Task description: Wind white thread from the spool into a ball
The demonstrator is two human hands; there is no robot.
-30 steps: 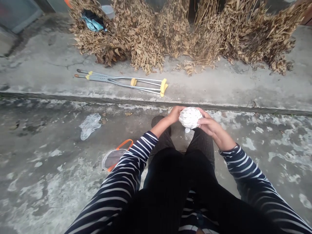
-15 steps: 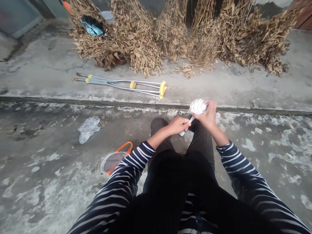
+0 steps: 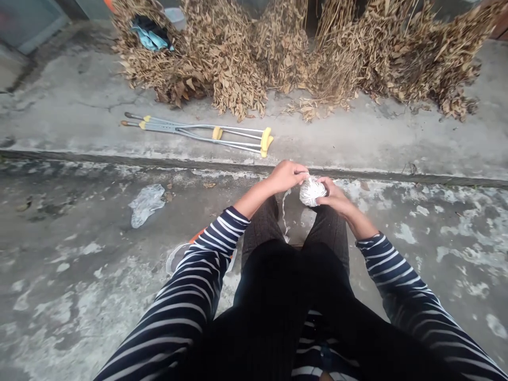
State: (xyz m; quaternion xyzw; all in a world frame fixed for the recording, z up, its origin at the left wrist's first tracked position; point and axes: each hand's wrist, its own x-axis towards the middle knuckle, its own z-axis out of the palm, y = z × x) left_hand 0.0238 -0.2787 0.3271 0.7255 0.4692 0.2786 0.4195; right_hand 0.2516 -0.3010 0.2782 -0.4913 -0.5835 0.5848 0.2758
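The ball [image 3: 312,192] is white and wound from many strands, held up between the two hands over the gap between the knees [image 3: 264,225]. It looks light and soft, likely to give under a squeeze and not to break. Its outer wraps seem the weak point: pressed near an edge they could slide off, so a broad hold around the middle should suit it best. The right hand [image 3: 335,200] has that sort of hold, thumb and fingers curved around the ball's right side. The left hand [image 3: 286,175] is pinched at the ball's upper left edge, fingertips together on the cord [image 3: 283,214], a length of which hangs in a loose, wavy line between the legs. Limp and thin, the cord calls for a fingertip pinch; it could snag or tangle if left slack.

Beside the left forearm is a bag [image 3: 174,259] with orange trim, partly hidden by the sleeve [image 3: 198,264]. Farther left a crumpled plastic sheet [image 3: 146,205] lies on the ground [image 3: 99,301]. Beyond, crutches [image 3: 238,130] lie on the step [image 3: 349,140], before dry stalks [image 3: 238,69].
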